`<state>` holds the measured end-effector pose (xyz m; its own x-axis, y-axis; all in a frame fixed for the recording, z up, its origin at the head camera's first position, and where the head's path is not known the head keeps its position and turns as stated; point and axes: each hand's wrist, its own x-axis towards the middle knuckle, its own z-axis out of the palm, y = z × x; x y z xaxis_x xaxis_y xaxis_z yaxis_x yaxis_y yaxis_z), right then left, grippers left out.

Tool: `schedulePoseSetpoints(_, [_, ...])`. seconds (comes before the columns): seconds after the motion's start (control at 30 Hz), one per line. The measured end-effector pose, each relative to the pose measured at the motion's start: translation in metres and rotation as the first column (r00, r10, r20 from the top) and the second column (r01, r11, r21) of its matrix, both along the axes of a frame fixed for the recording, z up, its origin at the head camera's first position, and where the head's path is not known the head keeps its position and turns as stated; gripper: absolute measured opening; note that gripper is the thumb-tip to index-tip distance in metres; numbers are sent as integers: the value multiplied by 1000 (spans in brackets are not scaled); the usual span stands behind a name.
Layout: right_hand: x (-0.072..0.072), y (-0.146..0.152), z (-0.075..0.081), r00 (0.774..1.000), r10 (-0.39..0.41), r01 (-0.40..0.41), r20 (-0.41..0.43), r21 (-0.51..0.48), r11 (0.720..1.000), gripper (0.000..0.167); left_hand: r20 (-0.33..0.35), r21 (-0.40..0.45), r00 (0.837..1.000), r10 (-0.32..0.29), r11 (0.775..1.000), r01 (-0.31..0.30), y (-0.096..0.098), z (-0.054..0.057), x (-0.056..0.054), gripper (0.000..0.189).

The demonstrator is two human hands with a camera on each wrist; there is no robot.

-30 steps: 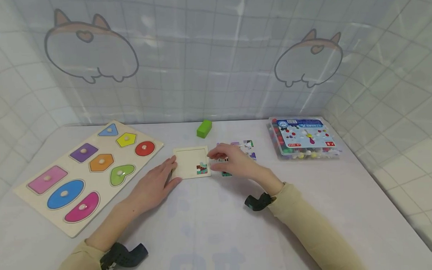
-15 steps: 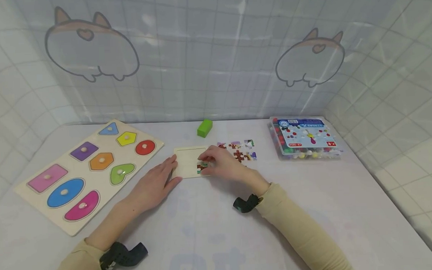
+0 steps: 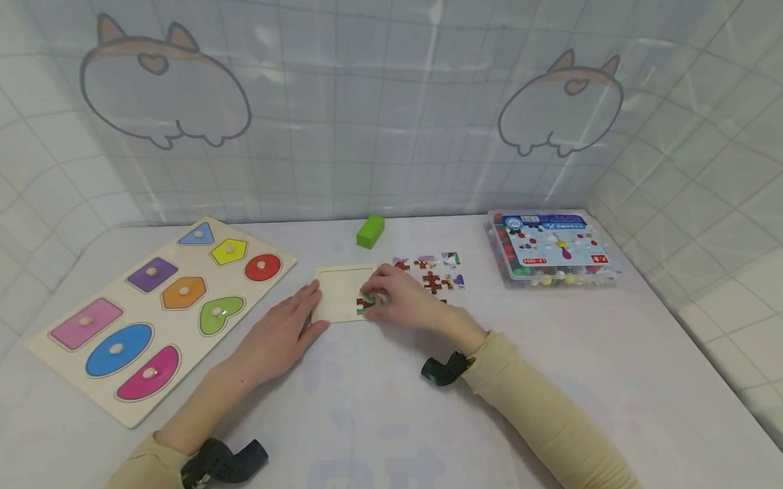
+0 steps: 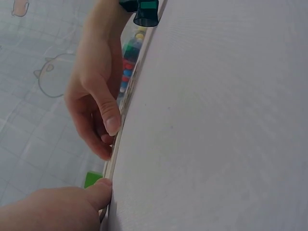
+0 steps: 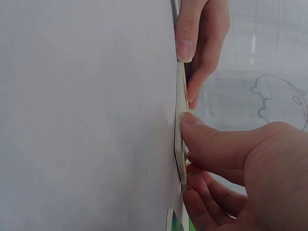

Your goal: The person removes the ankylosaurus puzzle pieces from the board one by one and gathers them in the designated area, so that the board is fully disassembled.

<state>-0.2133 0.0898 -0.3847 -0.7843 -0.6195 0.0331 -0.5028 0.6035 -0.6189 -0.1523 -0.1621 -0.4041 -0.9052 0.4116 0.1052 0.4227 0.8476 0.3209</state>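
A small pale wooden puzzle tray (image 3: pixel 338 293) lies flat on the table in the head view. My left hand (image 3: pixel 275 338) rests against its left side, fingers extended along the edge and thumb spread toward the near corner. Over the tray's lower right part, my right hand (image 3: pixel 403 298) pinches a jigsaw piece, mostly hidden by the fingers. A red and green jigsaw piece (image 3: pixel 363 309) shows inside the tray beside those fingertips. In the right wrist view, the right thumb (image 5: pixel 192 127) lies at the tray's edge. Several loose jigsaw pieces (image 3: pixel 433 281) lie right of the tray.
A wooden shape board (image 3: pixel 194 327) with coloured knobbed shapes lies at the left. Behind the tray is a green block (image 3: pixel 370 232). A clear plastic box (image 3: pixel 550 250) of coloured parts stands at the back right. A tiled-pattern curtain (image 3: pixel 374 130) hangs behind the table.
My right hand has moved left from the loose pieces to the tray's lower right part, uncovering more of the loose pieces. In the last half second it has barely shifted. My left hand stays put.
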Motion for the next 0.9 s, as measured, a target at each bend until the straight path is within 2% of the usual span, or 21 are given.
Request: schedulePoseSetpoints(0.9, [0, 0, -6, 999, 17, -17, -28, 2, 1000, 34, -13, -38, 1000, -11, 999, 10, 0, 0, 1, 66])
